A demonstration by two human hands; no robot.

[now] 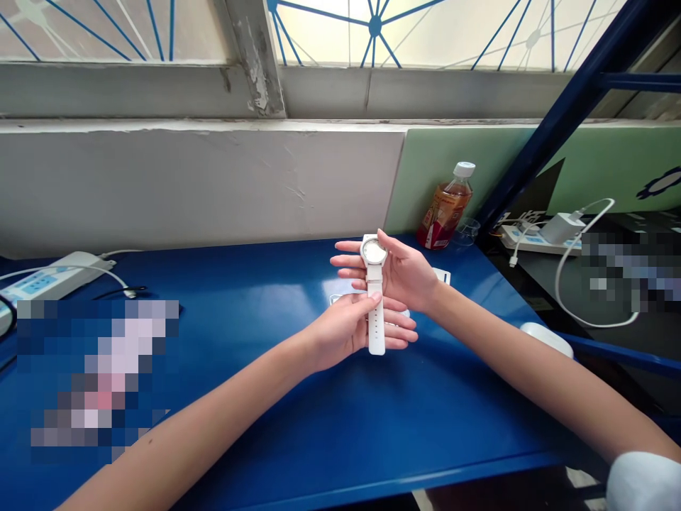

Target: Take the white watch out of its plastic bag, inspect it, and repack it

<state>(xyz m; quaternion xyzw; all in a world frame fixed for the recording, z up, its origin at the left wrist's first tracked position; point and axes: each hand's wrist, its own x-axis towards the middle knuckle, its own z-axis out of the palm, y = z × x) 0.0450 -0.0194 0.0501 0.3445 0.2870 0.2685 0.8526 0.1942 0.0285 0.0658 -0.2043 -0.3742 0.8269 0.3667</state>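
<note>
A white wristwatch (376,309) with a round face lies stretched out across both hands above the blue desk. My left hand (345,326) holds the lower strap, its thumb pressed on top and its fingers beneath, pointing right. Around the watch face, my right hand (407,273) has its thumb at the upper edge, with the fingers behind the watch pointing left. The strap's free end, with a row of holes, hangs toward me. Small white items partly hidden by my hands lie on the desk behind them.
On the blue desk (255,411), a drink bottle (445,206) stands at the back right. A power strip (58,277) with cables lies at the left, near a blurred-out patch. Another power strip (532,240) with a charger sits right, beyond a blue slanted post (553,121). A white rounded case (547,339) lies by my right forearm.
</note>
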